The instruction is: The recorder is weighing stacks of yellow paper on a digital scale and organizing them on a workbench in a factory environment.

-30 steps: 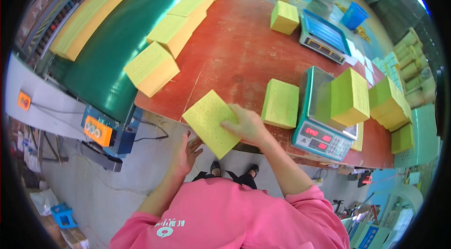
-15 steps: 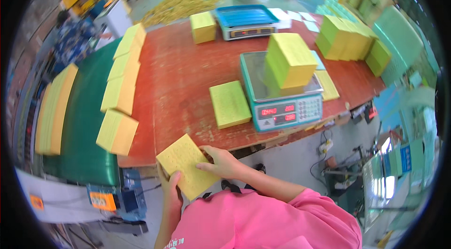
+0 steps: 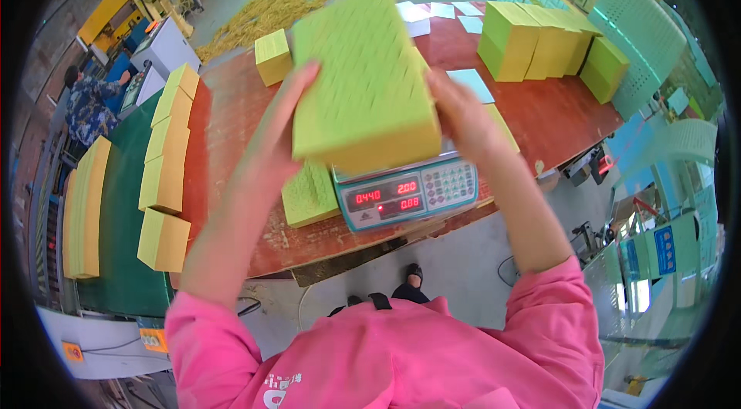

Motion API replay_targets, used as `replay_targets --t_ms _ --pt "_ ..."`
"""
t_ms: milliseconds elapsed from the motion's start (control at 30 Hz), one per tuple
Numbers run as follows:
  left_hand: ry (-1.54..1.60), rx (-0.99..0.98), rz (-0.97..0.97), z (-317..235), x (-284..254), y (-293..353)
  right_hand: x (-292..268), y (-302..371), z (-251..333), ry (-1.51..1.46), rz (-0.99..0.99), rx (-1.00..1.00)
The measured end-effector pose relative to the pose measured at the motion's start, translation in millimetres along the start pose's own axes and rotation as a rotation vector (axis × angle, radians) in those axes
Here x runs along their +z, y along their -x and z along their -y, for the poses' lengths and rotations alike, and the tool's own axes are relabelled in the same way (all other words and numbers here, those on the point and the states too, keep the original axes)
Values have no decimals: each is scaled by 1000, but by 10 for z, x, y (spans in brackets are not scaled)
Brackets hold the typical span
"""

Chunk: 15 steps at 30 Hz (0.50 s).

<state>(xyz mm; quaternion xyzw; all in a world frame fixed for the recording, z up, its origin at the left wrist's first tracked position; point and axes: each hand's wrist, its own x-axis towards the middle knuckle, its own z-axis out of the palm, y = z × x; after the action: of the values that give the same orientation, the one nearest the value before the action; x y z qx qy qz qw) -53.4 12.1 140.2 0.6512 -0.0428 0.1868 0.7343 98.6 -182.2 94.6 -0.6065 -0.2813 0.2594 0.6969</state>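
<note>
I hold a thick yellow-green stack of paper sheets (image 3: 363,77) up in front of me with both hands. My left hand (image 3: 279,127) grips its left side and my right hand (image 3: 461,116) grips its right side. The stack hovers above a teal digital scale (image 3: 405,197) with red lit digits, which stands at the near edge of the red-brown table (image 3: 231,123). The stack hides the scale's platform. Another yellow-green stack (image 3: 309,194) lies on the table just left of the scale.
More yellow-green stacks (image 3: 540,42) stand at the table's far right, one small stack (image 3: 273,57) at the far left. A green conveyor (image 3: 123,208) on the left carries several yellow stacks (image 3: 164,177). A person (image 3: 86,104) works at far left. Straw litters the floor beyond.
Both hands have lifted a stack from low at the table's near left edge up high over the scale. The view has swung so the scale now lies straight ahead.
</note>
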Motion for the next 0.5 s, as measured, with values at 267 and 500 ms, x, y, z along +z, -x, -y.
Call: replay_targets --t_ms 267,500 --pt "35 -584 -44 560 188 -1461 -1003 -906 -43 -71 22 225" --pt "-60 -548 -147 785 114 -1479 -1043 -1015 -249 -32 53 237"
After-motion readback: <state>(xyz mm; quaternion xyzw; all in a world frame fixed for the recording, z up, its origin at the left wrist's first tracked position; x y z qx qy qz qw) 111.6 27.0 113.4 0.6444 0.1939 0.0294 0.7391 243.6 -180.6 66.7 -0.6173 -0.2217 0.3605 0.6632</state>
